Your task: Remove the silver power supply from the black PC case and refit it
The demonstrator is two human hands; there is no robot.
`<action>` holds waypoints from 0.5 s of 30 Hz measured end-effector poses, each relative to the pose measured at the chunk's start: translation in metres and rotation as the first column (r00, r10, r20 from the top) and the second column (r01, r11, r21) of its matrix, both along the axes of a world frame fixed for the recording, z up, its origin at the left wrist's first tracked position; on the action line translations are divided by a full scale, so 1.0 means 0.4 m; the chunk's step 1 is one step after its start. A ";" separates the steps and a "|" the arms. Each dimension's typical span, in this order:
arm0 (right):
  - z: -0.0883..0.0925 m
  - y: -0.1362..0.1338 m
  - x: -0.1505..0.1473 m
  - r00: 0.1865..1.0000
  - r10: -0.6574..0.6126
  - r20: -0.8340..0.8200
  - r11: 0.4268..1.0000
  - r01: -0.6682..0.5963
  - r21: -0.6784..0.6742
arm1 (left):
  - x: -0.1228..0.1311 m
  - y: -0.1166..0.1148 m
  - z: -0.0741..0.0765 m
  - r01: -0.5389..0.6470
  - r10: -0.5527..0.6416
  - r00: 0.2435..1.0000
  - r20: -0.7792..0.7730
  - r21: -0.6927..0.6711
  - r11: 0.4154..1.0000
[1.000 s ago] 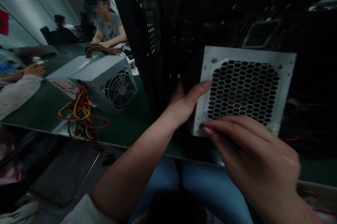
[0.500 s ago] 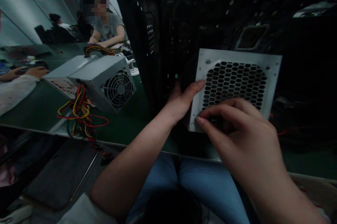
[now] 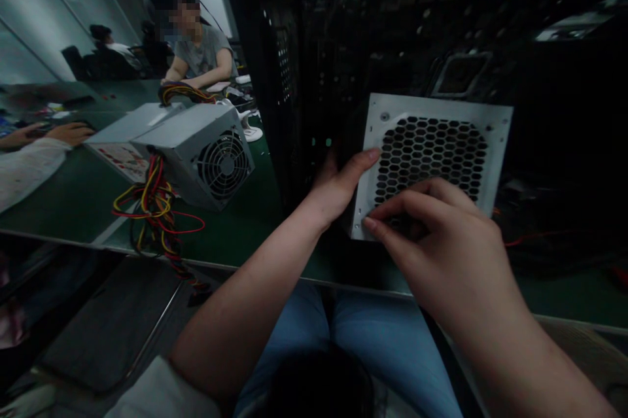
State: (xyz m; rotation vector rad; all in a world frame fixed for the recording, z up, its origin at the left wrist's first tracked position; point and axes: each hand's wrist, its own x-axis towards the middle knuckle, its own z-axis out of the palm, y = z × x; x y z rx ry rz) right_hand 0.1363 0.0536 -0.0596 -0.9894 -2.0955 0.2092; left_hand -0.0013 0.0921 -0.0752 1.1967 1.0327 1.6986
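A silver power supply with a black honeycomb grille faces me, tilted slightly, in front of the dark open computer case. My left hand grips its left edge, the thumb lying on the front plate and the fingers hidden behind. Close to the plate's lower left corner, the thumb and index finger of my right hand are pinched together. Whatever sits between those fingertips is too small or hidden to make out. The case's inside is dark, and a metal bracket shows faintly there.
Two more power supplies stand on the green table at left, with a bundle of coloured cables hanging over its edge. Across the table sits a person. Another person's hand rests at the far left.
The held power supply's right side has shifted slightly left. My right hand has moved a little left with it, still pinched by the lower left corner. The left hand keeps its grip.
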 end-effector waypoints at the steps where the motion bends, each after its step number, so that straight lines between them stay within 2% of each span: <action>1: 0.003 0.001 -0.002 1.000 -0.017 0.018 1.000 0.018 -0.011 | 0.000 0.000 0.000 0.004 -0.004 1.000 0.003 0.004 1.000; 9: 0.042 0.032 -0.008 0.954 -0.144 0.262 0.987 0.158 -0.033 | -0.004 0.007 -0.010 0.032 -0.031 0.998 0.048 -0.012 0.999; 15: 0.049 0.064 0.019 0.968 -0.053 0.245 0.991 0.080 -0.103 | -0.006 0.007 -0.013 0.046 -0.045 0.997 0.062 -0.006 0.999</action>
